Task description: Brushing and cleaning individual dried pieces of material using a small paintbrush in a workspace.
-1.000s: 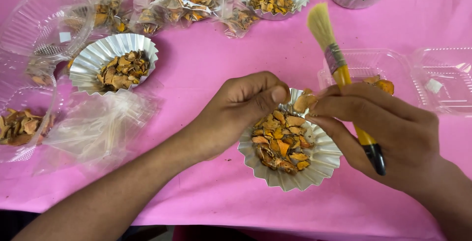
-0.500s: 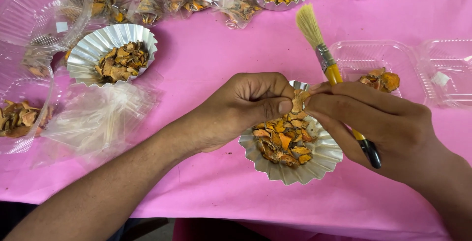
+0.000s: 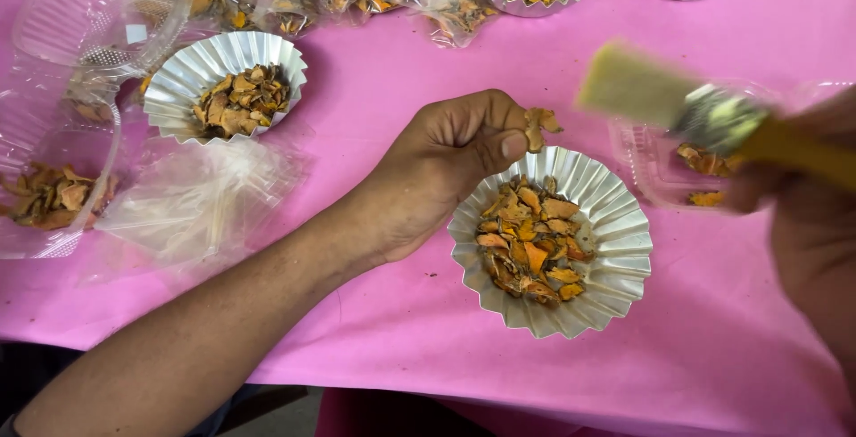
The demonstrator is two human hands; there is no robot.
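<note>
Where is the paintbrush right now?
In the head view the brush is at the upper right, blurred, held in the right hand above a clear plastic container, just right of the foil cup of orange pieces.

Whole setup sits on a table covered with a bright pink cloth (image 3: 374, 116), smooth with a few soft creases, and it fills pretty much the entire view. Light is even and soft, coming from above, so shadows on the cloth stay short and faint. Along the bottom edge the cloth drops off, and below it there's a dark strip of floor (image 3: 276, 415), too dim to tell what it's made of. No walls or windows in view.
</note>
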